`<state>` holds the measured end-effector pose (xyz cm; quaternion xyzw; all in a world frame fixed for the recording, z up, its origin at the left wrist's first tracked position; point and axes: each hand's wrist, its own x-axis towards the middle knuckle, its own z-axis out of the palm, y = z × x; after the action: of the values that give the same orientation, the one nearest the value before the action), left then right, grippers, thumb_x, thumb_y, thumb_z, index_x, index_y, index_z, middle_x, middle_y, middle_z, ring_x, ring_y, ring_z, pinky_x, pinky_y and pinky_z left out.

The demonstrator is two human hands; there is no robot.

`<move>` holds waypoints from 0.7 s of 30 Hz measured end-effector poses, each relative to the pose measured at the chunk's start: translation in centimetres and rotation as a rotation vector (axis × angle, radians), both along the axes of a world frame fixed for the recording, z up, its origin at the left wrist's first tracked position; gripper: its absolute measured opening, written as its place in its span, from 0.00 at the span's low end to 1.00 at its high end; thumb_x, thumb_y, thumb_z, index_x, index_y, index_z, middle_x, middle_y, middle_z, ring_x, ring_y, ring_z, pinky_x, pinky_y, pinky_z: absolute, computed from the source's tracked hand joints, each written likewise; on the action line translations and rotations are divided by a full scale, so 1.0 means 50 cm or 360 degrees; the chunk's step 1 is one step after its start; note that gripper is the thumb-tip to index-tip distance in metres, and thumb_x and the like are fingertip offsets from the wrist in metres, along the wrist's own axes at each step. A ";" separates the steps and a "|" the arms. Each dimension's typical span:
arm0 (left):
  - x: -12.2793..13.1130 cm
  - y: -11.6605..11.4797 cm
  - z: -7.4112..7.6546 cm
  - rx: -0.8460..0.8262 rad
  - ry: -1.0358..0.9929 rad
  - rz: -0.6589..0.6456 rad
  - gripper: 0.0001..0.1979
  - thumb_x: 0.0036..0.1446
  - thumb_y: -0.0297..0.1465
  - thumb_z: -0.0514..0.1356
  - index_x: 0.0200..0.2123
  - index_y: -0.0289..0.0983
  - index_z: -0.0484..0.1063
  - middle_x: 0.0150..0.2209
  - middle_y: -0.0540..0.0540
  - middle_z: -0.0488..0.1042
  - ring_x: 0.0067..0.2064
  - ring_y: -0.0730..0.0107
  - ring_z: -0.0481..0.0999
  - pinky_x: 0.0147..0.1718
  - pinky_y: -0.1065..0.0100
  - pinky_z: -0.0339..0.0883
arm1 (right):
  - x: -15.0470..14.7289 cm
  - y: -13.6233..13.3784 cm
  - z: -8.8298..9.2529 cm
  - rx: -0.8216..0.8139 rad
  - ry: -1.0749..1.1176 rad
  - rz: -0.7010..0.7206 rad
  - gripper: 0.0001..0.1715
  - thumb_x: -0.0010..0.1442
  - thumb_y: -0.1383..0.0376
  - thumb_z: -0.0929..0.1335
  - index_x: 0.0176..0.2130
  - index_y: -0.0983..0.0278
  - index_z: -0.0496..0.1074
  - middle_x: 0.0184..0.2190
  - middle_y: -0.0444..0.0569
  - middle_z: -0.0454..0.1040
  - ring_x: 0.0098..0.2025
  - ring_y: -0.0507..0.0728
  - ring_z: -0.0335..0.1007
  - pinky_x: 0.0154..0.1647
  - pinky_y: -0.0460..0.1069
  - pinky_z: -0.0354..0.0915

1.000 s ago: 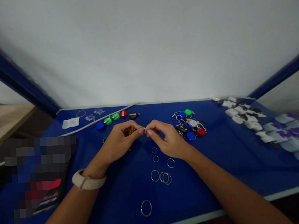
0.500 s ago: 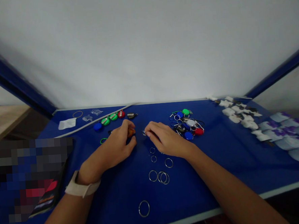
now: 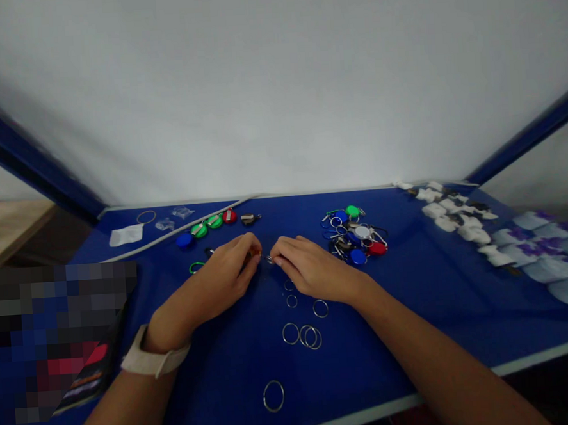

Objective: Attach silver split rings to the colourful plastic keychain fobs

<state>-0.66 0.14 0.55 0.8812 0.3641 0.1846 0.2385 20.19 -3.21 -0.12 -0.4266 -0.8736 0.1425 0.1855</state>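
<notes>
Head view: I have both bare hands drawn in toward each other over a deep blue tabletop [image 3: 370, 355], not pressed together, with a narrow gap between them. The left hand [image 3: 215, 274], a cream wristband [image 3: 155, 354] on its wrist, is curled and pinches a small orange plastic piece [image 3: 254, 256], most of which its fingers hide. The right hand [image 3: 311, 268] lies low, its fingers bunched toward a small silver split ring [image 3: 269, 259] at the gap; from here I can't be sure whether those fingertips grip it or only touch it. The step in hand looks like close fingertip work on that ring and the orange piece, and it seems to call for a steady pinch on both sides, with the two kept lined up. Just below the hands lie loose silver rings [image 3: 290, 333] of several sizes, and a lone large silver ring [image 3: 274, 396] sits well apart toward the near edge. Beyond the right hand is a tangled heap of round coloured key tags [image 3: 355, 237]. Beyond the left hand, a row of round blue, green and red plastic tags [image 3: 206, 227] lies beside a white cable [image 3: 170, 233], and a thin green ring [image 3: 196, 266] rests nearer my fingers.
</notes>
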 end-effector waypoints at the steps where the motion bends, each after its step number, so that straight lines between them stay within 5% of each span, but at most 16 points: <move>1: 0.000 0.001 -0.001 -0.0002 -0.0016 -0.0011 0.05 0.67 0.28 0.51 0.39 0.38 0.65 0.38 0.47 0.72 0.39 0.63 0.73 0.40 0.62 0.63 | 0.000 0.000 0.000 0.0009 -0.0025 0.0000 0.10 0.71 0.69 0.58 0.41 0.65 0.66 0.39 0.51 0.71 0.42 0.56 0.67 0.51 0.52 0.59; 21: -0.001 0.007 -0.007 0.0116 -0.0072 -0.0145 0.09 0.69 0.27 0.50 0.39 0.37 0.69 0.37 0.47 0.70 0.38 0.68 0.71 0.40 0.65 0.63 | -0.007 -0.007 0.010 0.0012 -0.0161 -0.0041 0.09 0.71 0.70 0.59 0.41 0.66 0.68 0.39 0.50 0.73 0.41 0.56 0.68 0.52 0.54 0.57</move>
<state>-0.72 0.46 0.22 0.9005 0.3113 0.2066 0.2225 19.82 -3.57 0.36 -0.4438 -0.8769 0.1152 0.1444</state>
